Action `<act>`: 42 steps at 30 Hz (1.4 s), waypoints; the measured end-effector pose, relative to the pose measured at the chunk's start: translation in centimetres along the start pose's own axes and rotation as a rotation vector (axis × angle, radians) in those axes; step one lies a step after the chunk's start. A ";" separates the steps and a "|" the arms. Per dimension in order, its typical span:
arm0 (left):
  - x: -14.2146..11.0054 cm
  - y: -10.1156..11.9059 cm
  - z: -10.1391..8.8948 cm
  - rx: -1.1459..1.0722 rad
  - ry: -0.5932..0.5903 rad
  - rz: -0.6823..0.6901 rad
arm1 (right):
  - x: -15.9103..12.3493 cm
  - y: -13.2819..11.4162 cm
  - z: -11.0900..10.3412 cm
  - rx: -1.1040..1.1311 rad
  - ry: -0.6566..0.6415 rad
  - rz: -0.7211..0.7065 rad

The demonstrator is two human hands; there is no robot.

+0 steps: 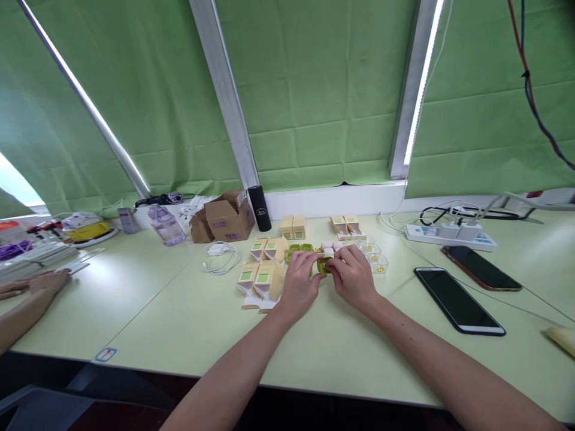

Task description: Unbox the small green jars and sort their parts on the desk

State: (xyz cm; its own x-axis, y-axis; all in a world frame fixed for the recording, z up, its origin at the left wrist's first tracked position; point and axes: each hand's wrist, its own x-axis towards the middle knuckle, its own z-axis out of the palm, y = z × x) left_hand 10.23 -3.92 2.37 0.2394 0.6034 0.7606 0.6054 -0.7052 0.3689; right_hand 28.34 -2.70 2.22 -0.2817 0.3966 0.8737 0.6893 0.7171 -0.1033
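Note:
My left hand (300,280) and my right hand (353,274) meet over the table, both pinched on a small green case (323,265) held between their fingertips. Just behind it lie more green cases (300,248) and small pale pink pieces (330,245). Several cream cartons with green squares (263,276) lie left of my left hand. Small clear cups with gold bits (376,257) stand right of my right hand. Further back stand upright cream cartons (293,227) and open ones (345,225).
Two dark phones (458,300) (480,268) lie at the right, with a power strip (451,235) and cables behind. A brown cardboard box (227,218), black cylinder (259,208), purple bottle (166,225) and white cable (221,257) stand left of centre. Another person's hands (42,282) rest far left.

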 end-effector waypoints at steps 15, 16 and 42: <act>0.0 0.1 -0.1 0.054 0.009 -0.012 | 0.2 -0.4 -0.2 -0.005 0.024 -0.013; 0.0 0.1 -0.1 0.057 0.010 -0.014 | 0.2 -0.4 -0.2 -0.006 0.026 -0.015; 0.1 0.1 -0.1 0.085 0.010 -0.057 | 0.0 -0.3 0.0 -0.011 0.001 -0.012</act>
State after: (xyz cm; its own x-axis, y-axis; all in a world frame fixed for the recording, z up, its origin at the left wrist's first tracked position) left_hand 10.22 -3.99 2.54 0.1955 0.6376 0.7451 0.6801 -0.6355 0.3654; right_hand 28.17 -2.87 2.29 -0.2887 0.3876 0.8755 0.6936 0.7150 -0.0878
